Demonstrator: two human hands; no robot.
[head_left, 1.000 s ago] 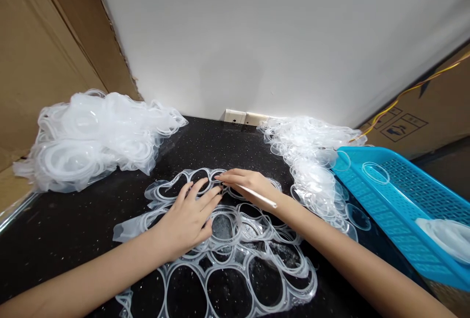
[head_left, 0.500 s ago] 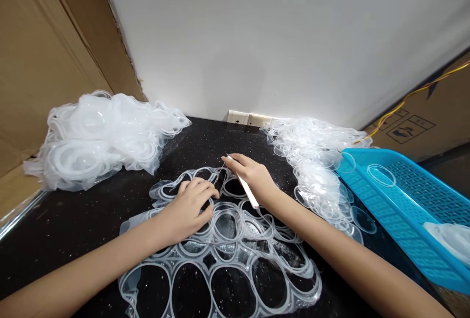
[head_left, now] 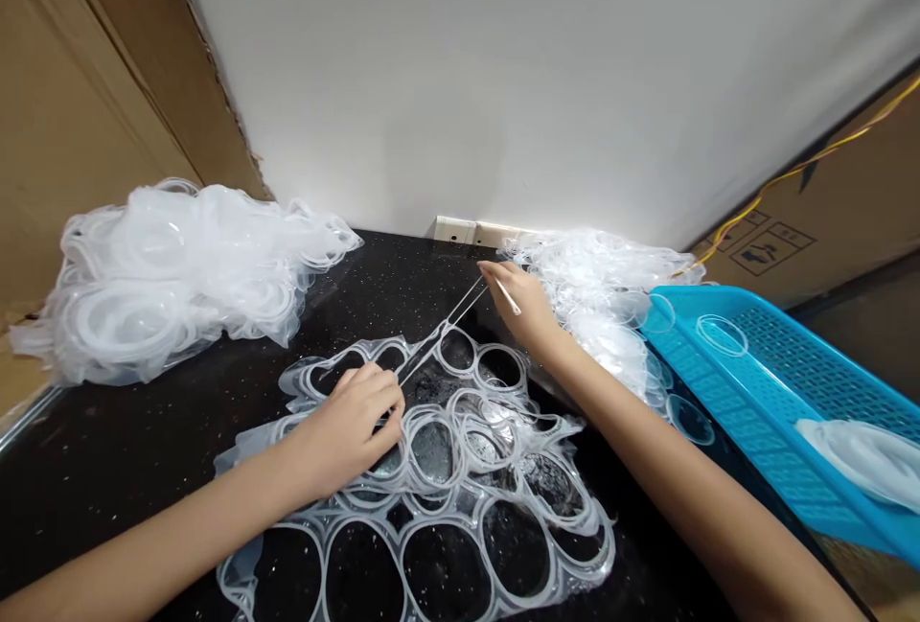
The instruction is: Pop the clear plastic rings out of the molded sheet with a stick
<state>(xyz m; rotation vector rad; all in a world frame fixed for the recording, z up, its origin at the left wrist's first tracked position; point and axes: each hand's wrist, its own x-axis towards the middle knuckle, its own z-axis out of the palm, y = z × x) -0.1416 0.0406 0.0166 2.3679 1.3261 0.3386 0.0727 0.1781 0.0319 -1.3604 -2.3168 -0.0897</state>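
Left pile: a heap of clear plastic rings and lids lies on the black speckled countertop, well left of the hands.

Left hand: the left hand rests curled on the plastic web. Whether it pinches the web cannot be determined.

Web: joined clear rings lie flat at centre, under and ahead of the left hand. Most remain connected.

Strip: a narrow plastic strip now stands lifted from the web, running toward the right hand. Earlier it was not drawn out this far.

Right hand: the right hand has moved toward the wall, closed on a thin white stick.

Right side: a second heap of clear rings adjoins a blue plastic tray holding clear discs and film.
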